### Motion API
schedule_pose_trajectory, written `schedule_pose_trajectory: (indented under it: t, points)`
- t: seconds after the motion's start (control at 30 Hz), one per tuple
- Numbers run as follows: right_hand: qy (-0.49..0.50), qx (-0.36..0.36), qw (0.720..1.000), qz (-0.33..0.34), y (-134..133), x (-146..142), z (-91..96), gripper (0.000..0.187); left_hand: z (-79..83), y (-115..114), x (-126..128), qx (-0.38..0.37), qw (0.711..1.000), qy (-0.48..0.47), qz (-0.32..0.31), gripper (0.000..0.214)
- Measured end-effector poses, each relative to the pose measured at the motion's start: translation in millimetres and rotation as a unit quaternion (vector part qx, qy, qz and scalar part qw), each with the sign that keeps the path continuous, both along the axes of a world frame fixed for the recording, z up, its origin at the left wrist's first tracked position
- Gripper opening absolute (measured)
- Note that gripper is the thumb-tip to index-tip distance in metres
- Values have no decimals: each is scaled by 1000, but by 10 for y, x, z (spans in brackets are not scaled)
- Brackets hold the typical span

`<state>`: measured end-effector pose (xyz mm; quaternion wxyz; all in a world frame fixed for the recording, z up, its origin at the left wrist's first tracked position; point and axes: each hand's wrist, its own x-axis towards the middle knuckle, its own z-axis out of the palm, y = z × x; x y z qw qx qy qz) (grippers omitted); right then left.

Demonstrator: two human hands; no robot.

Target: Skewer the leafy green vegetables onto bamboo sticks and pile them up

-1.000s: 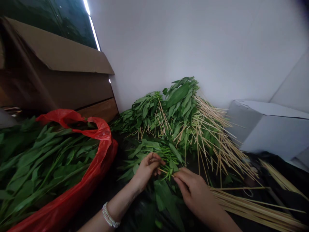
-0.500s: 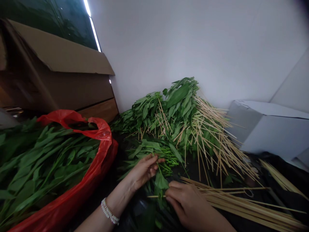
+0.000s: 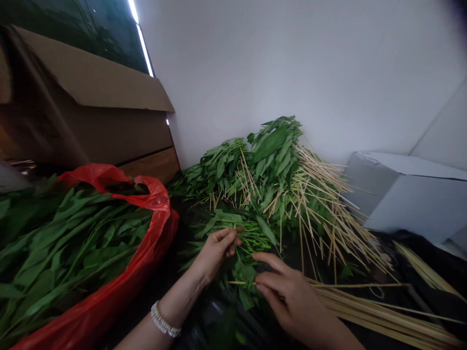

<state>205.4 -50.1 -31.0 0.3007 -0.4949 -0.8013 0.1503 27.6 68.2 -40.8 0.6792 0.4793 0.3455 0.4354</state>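
Note:
My left hand (image 3: 215, 255) is closed in a pinch on the thin stem of a leafy green sprig (image 3: 243, 273), which hangs between my hands. In my right hand (image 3: 292, 294), the thumb and middle fingers grip a bamboo skewer (image 3: 236, 282). Its tip sticks out to the left across the leaves; whether it pierces them I cannot tell. The right index finger is stretched forward, close to the stems. Just beyond both hands lies a small heap of leafy green stems (image 3: 257, 238), cut ends pointing right.
A red plastic bag (image 3: 160, 209) full of greens stands at left, below a cardboard box (image 3: 120, 131). Greens on skewers (image 3: 277, 150) are piled against the wall. Loose bamboo skewers (image 3: 365, 311) lie right of my right hand, with a white box (image 3: 416, 194) behind.
My right index finger has lifted off the leaves and stretched forward. The leaves between my hands have shifted, and my left hand has moved slightly up, still pinching the stem.

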Motion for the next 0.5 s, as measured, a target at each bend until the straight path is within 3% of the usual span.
schedule_pose_trajectory:
  t: [0.17, 0.3, 0.5]
  points:
    - [15, 63, 995, -74, 68, 62, -85, 26, 10, -40, 15, 9, 998, 34, -45, 41]
    - [-25, 123, 982, -143, 90, 83, -169, 28, 52, -84, 32, 13, 996, 27, -79, 39]
    - [-71, 167, 971, -156, 86, 83, -175, 30, 25, -109, 39, -3, 996, 46, -72, 33]
